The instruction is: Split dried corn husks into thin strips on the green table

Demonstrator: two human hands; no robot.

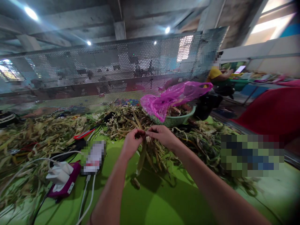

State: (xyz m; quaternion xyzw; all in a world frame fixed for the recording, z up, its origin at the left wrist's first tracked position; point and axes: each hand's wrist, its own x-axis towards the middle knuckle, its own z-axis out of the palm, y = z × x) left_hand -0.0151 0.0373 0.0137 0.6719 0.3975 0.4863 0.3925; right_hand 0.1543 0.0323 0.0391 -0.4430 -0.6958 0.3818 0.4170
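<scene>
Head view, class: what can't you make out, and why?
In the head view:
What lies between the left hand and right hand: too small, covered by fingers.
Screen of the phone: blurred into blocks.
Some contents of the basket: hidden by the pink bag.
The red chair: cut off by the right edge.

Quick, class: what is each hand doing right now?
Left hand: closed, pinching dried leaves.
Right hand: closed, thumb and finger pinched at the same dried leaves, beside the left fingertips.
</scene>
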